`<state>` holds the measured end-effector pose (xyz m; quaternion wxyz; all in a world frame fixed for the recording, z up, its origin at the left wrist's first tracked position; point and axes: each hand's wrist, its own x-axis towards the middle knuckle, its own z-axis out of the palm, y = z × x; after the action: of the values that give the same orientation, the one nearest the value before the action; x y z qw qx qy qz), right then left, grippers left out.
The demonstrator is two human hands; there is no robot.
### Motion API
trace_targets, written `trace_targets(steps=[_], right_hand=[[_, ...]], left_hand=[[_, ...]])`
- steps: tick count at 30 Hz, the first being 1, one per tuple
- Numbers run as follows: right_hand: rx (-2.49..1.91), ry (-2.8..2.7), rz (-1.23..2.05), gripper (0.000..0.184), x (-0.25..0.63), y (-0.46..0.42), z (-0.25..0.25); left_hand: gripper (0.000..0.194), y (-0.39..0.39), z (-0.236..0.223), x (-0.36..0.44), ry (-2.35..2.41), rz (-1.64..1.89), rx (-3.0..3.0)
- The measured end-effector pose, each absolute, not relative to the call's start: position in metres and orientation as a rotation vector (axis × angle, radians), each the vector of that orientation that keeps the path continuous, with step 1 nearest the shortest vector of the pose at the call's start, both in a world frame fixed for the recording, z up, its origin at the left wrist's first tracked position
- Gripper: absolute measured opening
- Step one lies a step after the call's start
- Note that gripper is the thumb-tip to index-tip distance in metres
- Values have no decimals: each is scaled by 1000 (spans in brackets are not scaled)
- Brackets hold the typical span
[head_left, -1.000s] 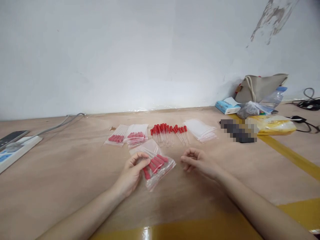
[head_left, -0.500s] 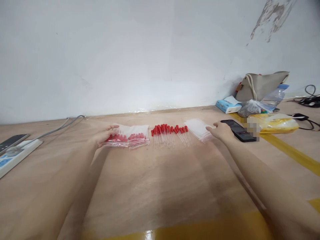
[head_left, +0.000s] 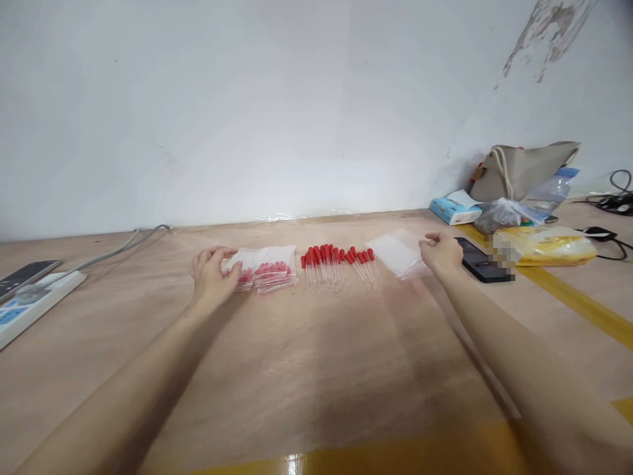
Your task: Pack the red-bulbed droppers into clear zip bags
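Observation:
On the left, my left hand [head_left: 215, 274] arches over a stack of clear zip bags [head_left: 245, 284] with red-topped droppers inside. Its thumb and fingers are apart, touching the bags. A second stack of filled zip bags [head_left: 274, 270] lies right beside it. Loose glass-like droppers with red bulbs [head_left: 324, 264] are spread in a row at the middle, bulbs towards the wall. To their right rests a pile of flat, unfilled zip bags [head_left: 395, 254]. My right hand [head_left: 442, 254] is at the pile's right edge, thumb and forefinger pinched on a bag.
A black phone [head_left: 482, 260] lies just right of my right hand. Behind it are a blue tissue pack [head_left: 455, 208], a yellow packet [head_left: 548, 247] and a grey bag [head_left: 527, 171]. At far left are a power strip [head_left: 44, 303] and another phone [head_left: 27, 277]. The wall [head_left: 297, 119] bounds the back.
My left hand has moved right and turned over the left bag stack. My right hand has drawn its fingers in at the unfilled bags' edge, and that pile has shifted slightly.

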<state>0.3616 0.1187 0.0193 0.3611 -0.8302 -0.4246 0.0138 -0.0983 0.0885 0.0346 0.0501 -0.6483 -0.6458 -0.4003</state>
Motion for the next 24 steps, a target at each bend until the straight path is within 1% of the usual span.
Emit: trace_targets(steps=[2, 4, 6, 9, 11, 13, 15, 16, 17, 18, 19, 22, 24], right_hand=[[-1904, -1107, 23, 34, 348, 110, 30], [-1649, -1189, 126, 38, 326, 93, 44], [-1423, -1300, 401, 36, 299, 70, 60], [-1175, -1472, 899, 35, 264, 38, 73], [-1023, -1507, 1129, 40, 249, 27, 69], [-948, -1510, 1319, 46, 240, 26, 53], [-1001, -1511, 1454, 48, 236, 29, 33], [-1078, -1526, 1469, 48, 236, 32, 23], [-1175, -1565, 1426, 47, 236, 35, 15], [-1279, -1633, 1317, 46, 238, 38, 9], [-1375, -1726, 1150, 41, 242, 42, 6], [-1541, -1956, 578, 20, 257, 59, 10], [-1697, -1949, 370, 15, 268, 76, 17]], left_hand=[[22, 69, 32, -86, -1704, -1154, -2049], [18, 50, 30, -72, -1504, -1160, -2166], [17, 33, 28, -58, -1333, -1214, -2283], [22, 12, 27, -36, -1079, -1322, -2406], [26, 2, 26, -22, -987, -1435, -2403], [25, -5, 24, -10, -930, -1498, -2462], [23, -8, 21, 0, -856, -1437, -2652], [23, -8, 18, 4, -844, -1346, -2777], [24, -8, 15, 7, -837, -1231, -2899], [26, -8, 12, 9, -854, -1094, -3010], [30, -7, 8, 10, -887, -956, -3097], [36, -6, -2, 10, -976, -638, -3244], [35, -5, -7, 9, -1002, -547, -3277]])
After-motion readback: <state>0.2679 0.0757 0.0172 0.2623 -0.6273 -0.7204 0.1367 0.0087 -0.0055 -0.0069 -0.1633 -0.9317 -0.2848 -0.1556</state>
